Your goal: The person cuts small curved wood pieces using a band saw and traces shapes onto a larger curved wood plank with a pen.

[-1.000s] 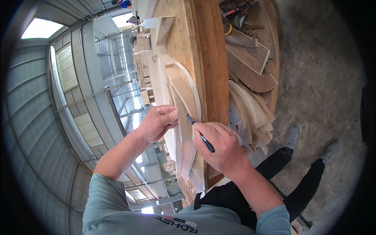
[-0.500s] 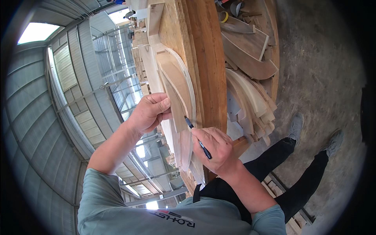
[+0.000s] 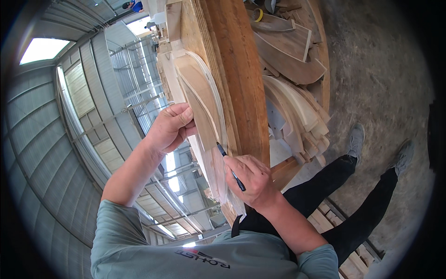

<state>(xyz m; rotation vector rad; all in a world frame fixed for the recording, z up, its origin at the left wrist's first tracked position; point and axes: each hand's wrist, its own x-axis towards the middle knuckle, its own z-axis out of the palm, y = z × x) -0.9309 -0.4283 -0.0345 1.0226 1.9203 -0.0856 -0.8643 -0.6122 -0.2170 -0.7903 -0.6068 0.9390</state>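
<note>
My left hand (image 3: 173,126) is closed on the left edge of a thin curved wooden piece (image 3: 199,116), thumb on top and fingers beneath. This piece lies over a paler curved board (image 3: 217,104), whose rounded edge shows along its right side. In my right hand (image 3: 251,179) is a dark pen (image 3: 222,149), gripped as for writing. Its tip is at the right edge of the curved piece, near that piece's lower end. My right fingers are close to the pale board below.
A thick wooden workbench (image 3: 237,83) runs beside the work. To its right, a lower shelf holds several curved wooden parts (image 3: 295,111), flat boards (image 3: 288,53) and a yellow tape roll (image 3: 258,15). A person in blue (image 3: 136,6) is far off at the top left.
The pen tip has slid along the curved piece's edge toward its lower end, my right hand moving with it. My left hand keeps its grip. The whole view has shifted slightly.
</note>
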